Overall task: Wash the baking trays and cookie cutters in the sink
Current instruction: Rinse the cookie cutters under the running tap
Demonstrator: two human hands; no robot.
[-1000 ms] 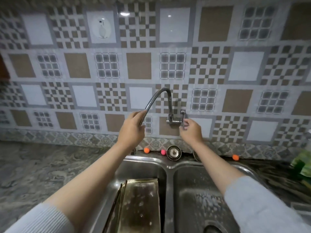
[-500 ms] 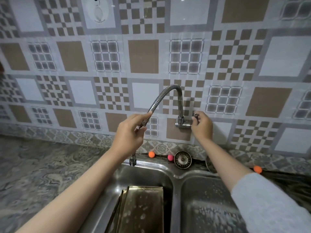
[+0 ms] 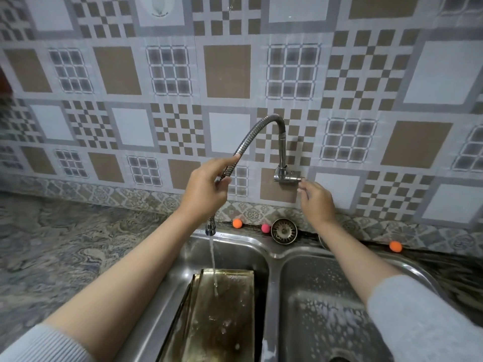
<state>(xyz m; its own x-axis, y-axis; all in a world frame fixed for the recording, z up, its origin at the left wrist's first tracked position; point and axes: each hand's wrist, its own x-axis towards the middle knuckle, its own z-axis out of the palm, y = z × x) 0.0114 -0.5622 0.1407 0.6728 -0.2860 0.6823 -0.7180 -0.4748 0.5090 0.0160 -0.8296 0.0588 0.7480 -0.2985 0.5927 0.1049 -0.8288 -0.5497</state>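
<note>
L hand [image 3: 206, 189] grips hose [image 3: 251, 137], wall emblem [image 3: 160, 6] text unreadable

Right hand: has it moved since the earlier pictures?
Yes. Against the tap valve, the right hand has dropped slightly lower; only its fingers pinch the valve's end.

hands: two, left hand [image 3: 206, 189] and right hand [image 3: 317, 202]
trays: one tray [image 3: 222, 317], maybe more stacked under it, cannot tell
sink [image 3: 271, 254] basins: two
taps: one tap [image 3: 281, 142]
balls: two orange [image 3: 237, 223], one pink [image 3: 265, 228]
strainers: one strainer [image 3: 284, 230]
</note>
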